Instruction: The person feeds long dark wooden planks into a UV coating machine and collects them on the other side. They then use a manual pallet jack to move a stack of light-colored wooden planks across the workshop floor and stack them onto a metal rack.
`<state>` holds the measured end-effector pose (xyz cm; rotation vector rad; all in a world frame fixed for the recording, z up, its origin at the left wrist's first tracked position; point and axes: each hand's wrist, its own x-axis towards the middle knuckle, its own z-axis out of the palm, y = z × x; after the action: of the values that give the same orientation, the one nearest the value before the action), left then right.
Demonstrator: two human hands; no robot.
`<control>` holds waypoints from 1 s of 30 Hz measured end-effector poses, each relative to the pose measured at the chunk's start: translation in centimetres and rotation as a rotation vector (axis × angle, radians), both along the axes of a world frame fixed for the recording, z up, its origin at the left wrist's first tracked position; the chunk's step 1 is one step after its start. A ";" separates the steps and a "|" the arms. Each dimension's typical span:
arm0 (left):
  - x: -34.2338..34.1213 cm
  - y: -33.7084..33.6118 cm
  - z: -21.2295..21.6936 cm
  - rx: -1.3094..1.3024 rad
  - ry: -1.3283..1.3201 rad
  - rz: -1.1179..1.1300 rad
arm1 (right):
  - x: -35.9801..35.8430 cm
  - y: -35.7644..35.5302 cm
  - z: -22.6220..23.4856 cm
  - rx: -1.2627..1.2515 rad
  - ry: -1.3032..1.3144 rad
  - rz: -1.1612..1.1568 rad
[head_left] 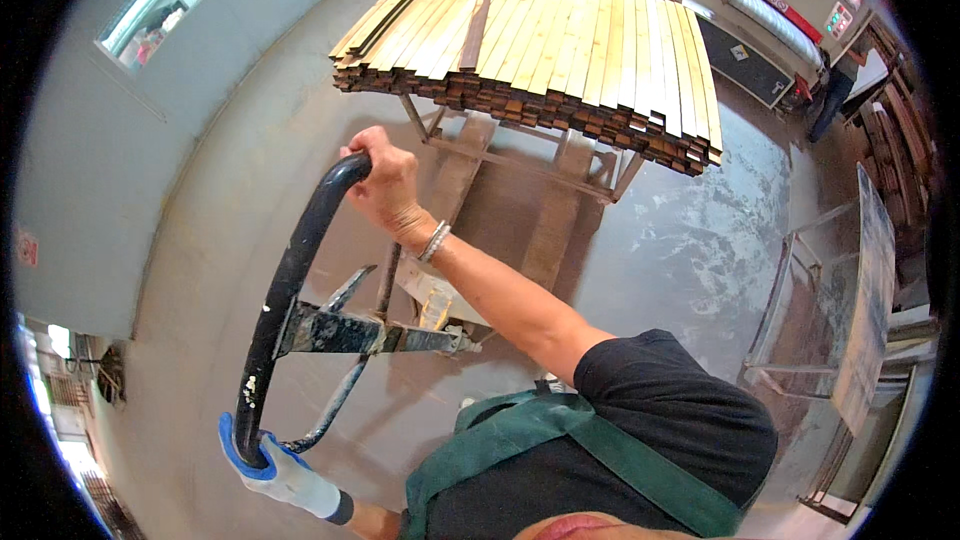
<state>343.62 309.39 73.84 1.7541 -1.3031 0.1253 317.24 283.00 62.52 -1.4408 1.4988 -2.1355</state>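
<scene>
A black, worn pallet jack handle [293, 250] with paint chips stands in front of my body. My left hand [285, 475], in a white and blue work glove, is wrapped round the handle's lower end. Bare, with a beaded bracelet at the wrist, my right hand [385, 180] grips the upper end. The handle's metal bracket and levers [335, 328] show between the two hands. Beyond it, the jack's forks [458, 172] reach under a metal stand [500, 155]. Many long, light wooden planks [560, 35] lie stacked in layers on that stand, with a few darker ones on top.
A large machine [780, 25] with a roller stands at the far right, and a person [835, 90] is near it. On the right are a tilted board on a frame [868, 290] and stacked dark planks [900, 150]. A pale wall [110, 170] with a window runs along the left.
</scene>
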 end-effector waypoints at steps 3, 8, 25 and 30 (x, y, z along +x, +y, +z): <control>0.4 -0.9 0.1 -0.008 -0.036 -0.003 | -0.5 -0.2 0.1 -0.009 0.012 0.044; 1.3 -2.1 0.3 0.013 0.002 -0.004 | -1.6 -0.2 0.2 -0.002 0.023 0.134; 0.8 1.9 -1.7 0.026 0.164 -0.144 | -1.8 3.1 -0.5 0.088 0.060 0.042; 1.5 3.1 -2.8 0.004 0.170 -0.164 | -1.3 4.0 -0.6 0.033 0.096 0.057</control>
<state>345.13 312.45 71.03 1.6162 -1.3158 -0.1172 315.98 286.95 61.89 -1.5753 1.4989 -2.0265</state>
